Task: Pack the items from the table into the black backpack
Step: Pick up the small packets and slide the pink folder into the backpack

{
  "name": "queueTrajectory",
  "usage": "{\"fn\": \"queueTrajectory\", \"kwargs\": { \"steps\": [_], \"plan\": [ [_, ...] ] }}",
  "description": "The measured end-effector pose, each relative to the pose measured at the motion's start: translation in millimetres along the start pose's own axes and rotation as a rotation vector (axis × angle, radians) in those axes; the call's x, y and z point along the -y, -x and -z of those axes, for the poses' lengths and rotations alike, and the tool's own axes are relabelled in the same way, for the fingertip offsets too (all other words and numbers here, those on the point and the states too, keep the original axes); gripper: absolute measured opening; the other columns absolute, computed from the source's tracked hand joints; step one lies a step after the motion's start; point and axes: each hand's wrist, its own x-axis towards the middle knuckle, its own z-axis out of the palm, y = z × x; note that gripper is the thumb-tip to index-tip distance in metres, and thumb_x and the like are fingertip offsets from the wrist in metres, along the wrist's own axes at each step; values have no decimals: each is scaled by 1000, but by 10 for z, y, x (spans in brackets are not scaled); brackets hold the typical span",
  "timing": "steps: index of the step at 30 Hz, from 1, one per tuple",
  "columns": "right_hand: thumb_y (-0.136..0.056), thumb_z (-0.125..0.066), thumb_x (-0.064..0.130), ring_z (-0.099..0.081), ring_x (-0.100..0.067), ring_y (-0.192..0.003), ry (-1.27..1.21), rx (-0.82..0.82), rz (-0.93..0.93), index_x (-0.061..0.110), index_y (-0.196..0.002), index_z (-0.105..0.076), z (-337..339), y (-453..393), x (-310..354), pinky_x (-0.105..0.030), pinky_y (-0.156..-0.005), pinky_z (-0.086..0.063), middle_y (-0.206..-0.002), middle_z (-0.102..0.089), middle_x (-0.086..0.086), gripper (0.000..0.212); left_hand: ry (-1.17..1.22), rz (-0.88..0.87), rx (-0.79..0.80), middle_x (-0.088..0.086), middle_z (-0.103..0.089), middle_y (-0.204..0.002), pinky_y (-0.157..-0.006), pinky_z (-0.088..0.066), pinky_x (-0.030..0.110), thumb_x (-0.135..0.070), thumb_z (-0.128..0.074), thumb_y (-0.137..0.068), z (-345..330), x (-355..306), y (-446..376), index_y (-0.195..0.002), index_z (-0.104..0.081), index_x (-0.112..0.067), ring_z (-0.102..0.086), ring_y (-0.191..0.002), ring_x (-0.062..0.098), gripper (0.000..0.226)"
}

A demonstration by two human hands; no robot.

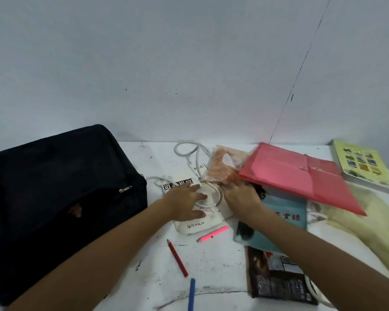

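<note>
on white table (211, 261), black backpack (54, 187)

Backpack (54, 187): matt black woven cloth, metal zip pull (125, 189). Tabletop (211, 265): smooth white surface, scuffed with dark marks. Folder (301, 178): translucent red plastic, glossy. Tote bag (198, 223): off-white cloth, matt, printed lettering. Cable (189, 151): smooth white plastic. Book (364, 167): glossy paper cover. Pencil (177, 258): red painted finish
</note>
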Motion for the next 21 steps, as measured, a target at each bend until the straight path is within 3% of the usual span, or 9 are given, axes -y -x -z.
{"fn": "queueTrajectory", "kwargs": {
  "steps": [5,8,10,13,15,17,19,21],
  "plan": [
    [-90,-48,2,-66,-23,-87,10,-64,96,5,-110,-62,156,-16,-155,-30,-70,-51,-103,-66,-9,24,66,46,21,0,-25,-158,-116,-22,44,-57,-57,-86,33,181,130,-142,-42,-34,-19,-145,23,62],
    [-85,-52,0,-58,-17,-59,-208,22,122,7,-82,-65,205,-63,-345,-27,-57,-51,-74,-65,-5,15,42,58,45,0,-26,-157,-116,-21,44,-56,-59,-85,80,229,147,-141,-42,-34,-19,-145,22,63],
    [-84,-57,2,-51,-15,-51,-407,84,131,4,-74,-65,206,-91,-440,-24,-52,-46,-67,-64,-8,13,38,89,78,1,-29,-156,-114,-23,47,-53,-61,-84,137,185,131,-140,-45,-33,-22,-144,24,62],
    [-88,-64,13,-60,-8,-58,-615,84,168,16,-85,-70,185,-115,-559,-17,-58,-52,-76,-68,2,7,100,103,-22,3,-50,-138,-104,-36,42,-40,-65,-81,237,30,42,-129,-56,-26,-39,-130,24,50],
    [-90,-61,17,-65,-11,-69,-755,65,152,22,-93,-71,204,-139,-637,-26,-66,-58,-84,-69,4,12,237,82,-177,6,-58,-124,-98,-40,38,-29,-64,-82,287,-97,-38,-122,-61,-20,-46,-120,25,41],
    [-94,-54,15,-65,-14,-70,-840,55,61,23,-100,-69,243,-132,-717,-27,-65,-58,-84,-67,7,18,359,50,-312,8,-61,-117,-95,-42,36,-20,-63,-83,327,-216,-128,-118,-63,-14,-50,-115,25,35],
    [-96,-49,12,-63,-10,-76,-890,58,-12,21,-107,-65,270,-115,-784,-22,-65,-54,-87,-65,10,21,405,16,-399,7,-63,-117,-94,-43,34,-15,-62,-83,361,-309,-239,-117,-64,-12,-51,-114,25,34],
    [-96,-46,8,-64,-10,-86,-894,81,-28,24,-110,-61,251,-101,-853,-24,-75,-55,-94,-66,7,26,314,-10,-409,4,-60,-125,-96,-42,37,-17,-63,-82,386,-375,-371,-123,-61,-16,-47,-117,25,41]
  ]
}}
